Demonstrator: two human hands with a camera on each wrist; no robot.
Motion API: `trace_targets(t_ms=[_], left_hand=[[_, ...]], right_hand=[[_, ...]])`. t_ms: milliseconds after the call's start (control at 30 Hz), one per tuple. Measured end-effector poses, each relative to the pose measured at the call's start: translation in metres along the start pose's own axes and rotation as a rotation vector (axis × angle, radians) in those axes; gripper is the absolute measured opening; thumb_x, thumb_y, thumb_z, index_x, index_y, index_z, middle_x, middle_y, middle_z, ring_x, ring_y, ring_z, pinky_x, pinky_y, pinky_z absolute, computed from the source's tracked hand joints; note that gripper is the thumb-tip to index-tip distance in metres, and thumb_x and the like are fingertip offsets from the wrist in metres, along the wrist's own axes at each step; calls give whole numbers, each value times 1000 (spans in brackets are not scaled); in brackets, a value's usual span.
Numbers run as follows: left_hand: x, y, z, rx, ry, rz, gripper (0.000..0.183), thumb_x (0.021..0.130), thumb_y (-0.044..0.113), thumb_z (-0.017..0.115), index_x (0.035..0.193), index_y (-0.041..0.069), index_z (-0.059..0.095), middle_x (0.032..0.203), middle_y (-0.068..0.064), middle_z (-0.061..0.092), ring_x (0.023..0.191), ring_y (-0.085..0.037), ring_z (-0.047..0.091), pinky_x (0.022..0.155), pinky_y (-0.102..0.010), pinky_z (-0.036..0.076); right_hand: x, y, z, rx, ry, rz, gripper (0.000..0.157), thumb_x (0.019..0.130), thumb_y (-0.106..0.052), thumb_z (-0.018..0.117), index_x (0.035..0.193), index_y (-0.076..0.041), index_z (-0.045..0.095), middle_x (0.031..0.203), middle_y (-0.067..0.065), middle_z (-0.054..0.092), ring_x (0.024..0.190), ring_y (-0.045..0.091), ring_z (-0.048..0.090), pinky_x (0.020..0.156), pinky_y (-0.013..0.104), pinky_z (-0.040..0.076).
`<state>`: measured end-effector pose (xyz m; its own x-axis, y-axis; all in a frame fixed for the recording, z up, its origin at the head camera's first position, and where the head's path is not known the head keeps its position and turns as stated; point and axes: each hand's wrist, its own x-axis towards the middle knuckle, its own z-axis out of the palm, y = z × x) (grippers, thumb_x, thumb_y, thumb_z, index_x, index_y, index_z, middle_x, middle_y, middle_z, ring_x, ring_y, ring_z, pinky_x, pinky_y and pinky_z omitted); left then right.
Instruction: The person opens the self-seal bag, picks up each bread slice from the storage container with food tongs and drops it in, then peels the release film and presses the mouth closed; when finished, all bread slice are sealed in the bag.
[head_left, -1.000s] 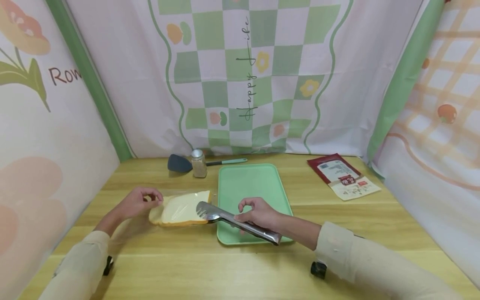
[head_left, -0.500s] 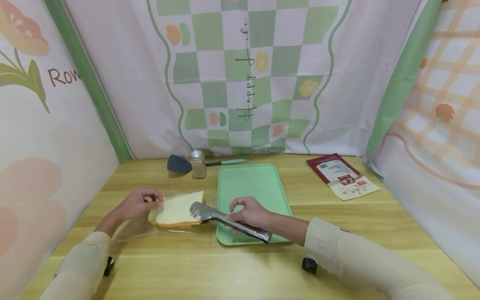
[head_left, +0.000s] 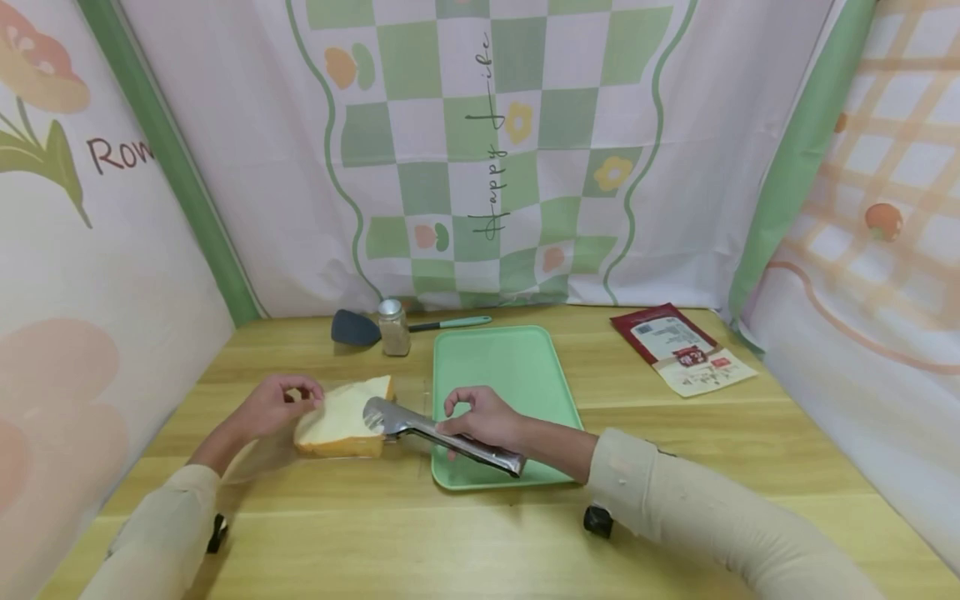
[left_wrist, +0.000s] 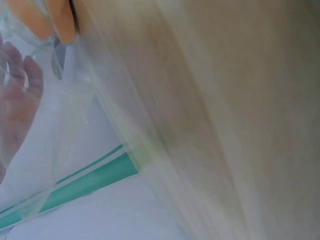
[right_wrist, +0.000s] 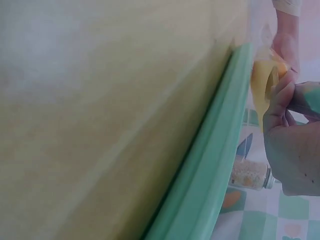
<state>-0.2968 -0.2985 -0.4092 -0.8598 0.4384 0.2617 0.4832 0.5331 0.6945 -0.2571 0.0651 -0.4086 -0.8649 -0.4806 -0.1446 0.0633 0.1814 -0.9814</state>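
Note:
Thick bread slices (head_left: 341,419) with a golden crust lie at the left of the table, inside a clear plastic bag (head_left: 258,460). My left hand (head_left: 273,406) pinches the bag at the bread's left end; in the left wrist view, the see-through film spreads around that hand (left_wrist: 20,107). With my right hand (head_left: 483,421) I grip metal tongs (head_left: 457,442) near their middle. Their scalloped tip overlaps the bread's right end, and their handle end reaches over the green tray (head_left: 502,350). The right wrist view has the right hand (right_wrist: 295,145) on the tongs and bread beyond.
Behind the bread stands a glass jar (head_left: 393,332) with a metal lid, in front of a spatula (head_left: 356,328) lying flat. A red and cream packet (head_left: 678,346) rests at the back right of the wooden table (head_left: 420,542). Printed curtains enclose the table.
My right hand and the tongs have moved left. The upper slice has slid left with them, deeper into the bag and over the slice beneath. My left hand has stayed nearly still.

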Motion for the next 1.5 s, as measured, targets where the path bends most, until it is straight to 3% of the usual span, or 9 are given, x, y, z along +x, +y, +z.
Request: trace_targets(t_ms=[167, 700, 800, 1033, 1300, 1500], left_hand=[[-2, 2, -1, 21, 33, 6, 5, 89, 1, 69, 90, 6, 71, 92, -9, 69, 80, -13, 55, 64, -24, 45], [-1, 4, -1, 9, 50, 30, 6, 89, 1, 69, 88, 6, 70, 87, 1, 68, 79, -13, 56, 64, -24, 45], [-1, 5, 0, 6, 47, 43, 5, 89, 2, 69, 87, 6, 70, 88, -3, 68, 79, -12, 56, 64, -24, 45], [-1, 1, 2, 20, 48, 10, 6, 88, 1, 69, 86, 7, 70, 89, -4, 68, 80, -14, 56, 65, -24, 45], [0, -4, -1, 21, 44, 17, 6, 91, 8, 69, 88, 4, 69, 90, -7, 69, 79, -13, 55, 64, -25, 44], [0, -3, 0, 5, 38, 50, 7, 90, 4, 69, 89, -3, 68, 90, -8, 69, 78, -11, 54, 61, -23, 43]], right_hand=[[2, 0, 0, -9, 7, 0, 16, 88, -4, 71, 89, -5, 55, 74, 15, 70, 54, 21, 67, 45, 24, 47], [4, 7, 3, 17, -25, 27, 18, 89, -2, 70, 88, -6, 53, 79, 14, 71, 54, 19, 67, 45, 23, 46], [4, 9, 5, 6, -26, 42, 18, 89, -2, 70, 88, -5, 53, 80, 16, 71, 54, 19, 67, 45, 23, 46], [3, 5, 7, 6, -48, 41, 16, 90, -5, 70, 90, -4, 53, 81, 18, 70, 55, 21, 68, 46, 24, 48], [-3, -12, 1, -108, -29, -3, 19, 92, -15, 72, 92, -3, 57, 80, 17, 68, 58, 26, 70, 49, 26, 51], [-11, -16, -9, -140, -38, -7, 21, 91, -18, 72, 100, -3, 62, 82, 15, 70, 61, 29, 71, 52, 26, 51]])
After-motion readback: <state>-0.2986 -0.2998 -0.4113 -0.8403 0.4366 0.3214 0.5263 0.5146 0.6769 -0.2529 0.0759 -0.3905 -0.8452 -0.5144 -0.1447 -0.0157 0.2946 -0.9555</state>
